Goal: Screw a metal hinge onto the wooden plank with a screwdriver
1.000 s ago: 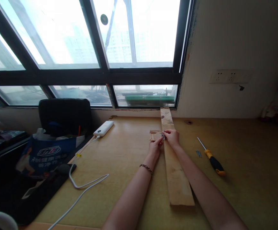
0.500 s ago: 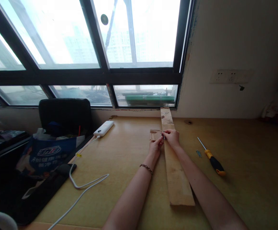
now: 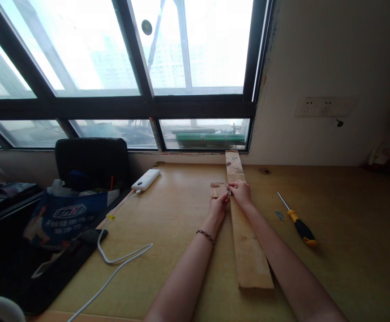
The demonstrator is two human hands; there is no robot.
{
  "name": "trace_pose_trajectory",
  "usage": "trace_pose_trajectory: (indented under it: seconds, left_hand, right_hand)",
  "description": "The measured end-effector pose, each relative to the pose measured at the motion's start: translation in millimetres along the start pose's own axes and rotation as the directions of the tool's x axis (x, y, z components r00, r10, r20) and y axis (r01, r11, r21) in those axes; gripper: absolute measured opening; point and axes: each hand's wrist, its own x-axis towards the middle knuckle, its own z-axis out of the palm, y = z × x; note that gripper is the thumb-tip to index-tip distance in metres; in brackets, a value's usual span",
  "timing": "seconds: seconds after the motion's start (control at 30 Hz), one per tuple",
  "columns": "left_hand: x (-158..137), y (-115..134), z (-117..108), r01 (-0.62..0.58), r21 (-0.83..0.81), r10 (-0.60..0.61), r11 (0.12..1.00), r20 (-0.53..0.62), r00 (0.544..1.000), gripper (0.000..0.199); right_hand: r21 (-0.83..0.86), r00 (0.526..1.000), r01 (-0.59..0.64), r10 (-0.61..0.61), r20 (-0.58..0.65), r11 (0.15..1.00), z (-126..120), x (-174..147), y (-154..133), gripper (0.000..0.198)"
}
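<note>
A long wooden board (image 3: 251,250) lies lengthwise on the table, its far end near the window. Against its left side sits a short wooden block (image 3: 216,189). My left hand (image 3: 219,205) is closed at the joint between them, thumb and finger pinching a small shiny metal piece (image 3: 229,192). From the right, my right hand (image 3: 242,192) pinches at the same small piece while resting over the board. Fingers cover most of the piece, so its exact kind cannot be made out.
To the right lie a yellow-and-black screwdriver (image 3: 301,227) and several screws (image 3: 279,215). At the left edge a white power bank (image 3: 146,180) trails a white cable (image 3: 127,260). Beyond that edge stand a black chair (image 3: 91,161) and a blue bag (image 3: 69,219).
Both hands stay at the same spot, with only a very slight shift of the fingers around the small metal piece. The board, block and tools have not moved.
</note>
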Motion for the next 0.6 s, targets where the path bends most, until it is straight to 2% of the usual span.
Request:
trace_pose_trajectory:
  seconds: [0.2,0.37,0.5,0.6]
  left_hand:
    - [3.1,-2.0,-2.5,-0.008,-0.007,0.008,1.000,0.006,1.000,0.031]
    - [3.4,-3.6,-3.3,-0.019,-0.002,0.019,1.000,-0.001,1.000,0.028]
    - [3.4,-4.5,-3.6,-0.026,0.006,0.026,1.000,0.002,1.000,0.029]
    - [3.7,-4.7,-3.8,-0.013,0.018,0.013,1.000,-0.016,1.000,0.027]
  right_hand:
    - [-0.066,1.000,-0.009,0.010,0.019,0.998,-1.8,-0.7,-2.8,0.014]
    - [-0.021,0.999,-0.027,0.028,0.030,0.999,-3.3,0.4,-2.6,0.017]
    - [0.163,0.997,-0.072,0.067,0.033,0.984,-2.7,0.1,0.9,0.024]
    - [0.376,0.990,-0.117,0.136,-0.024,0.919,-14.8,-1.8,8.5,0.030]
